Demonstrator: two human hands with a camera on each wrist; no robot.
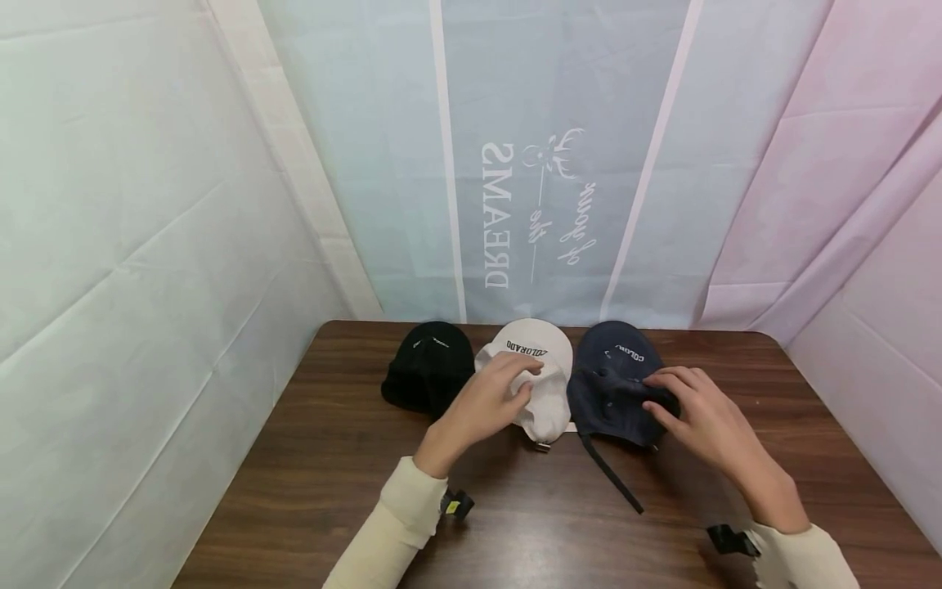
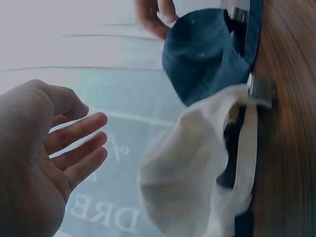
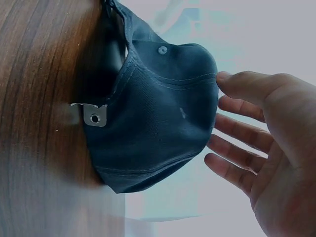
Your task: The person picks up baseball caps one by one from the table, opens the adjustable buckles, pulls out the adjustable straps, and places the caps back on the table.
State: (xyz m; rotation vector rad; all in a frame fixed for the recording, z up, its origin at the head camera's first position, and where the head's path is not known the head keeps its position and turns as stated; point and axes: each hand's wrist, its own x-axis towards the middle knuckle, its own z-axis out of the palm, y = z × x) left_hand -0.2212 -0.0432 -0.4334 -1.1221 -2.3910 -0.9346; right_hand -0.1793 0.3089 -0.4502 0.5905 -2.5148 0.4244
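Three baseball caps lie in a row on a brown wood-grain table: a black cap, a white cap lettered COLORADO, and a navy cap. My left hand hovers over the white cap, fingers loosely bent and holding nothing; the left wrist view shows space between it and the white crown. At the right side of the navy crown is my right hand. Its thumb and fingertips are at the crown's top edge, spread rather than closed; firm contact cannot be told.
From the navy cap a dark strap trails toward the front of the table. A metal buckle hangs at that cap's back. Behind the table hangs a pale blue printed cloth, with a whitish cloth on the left side.
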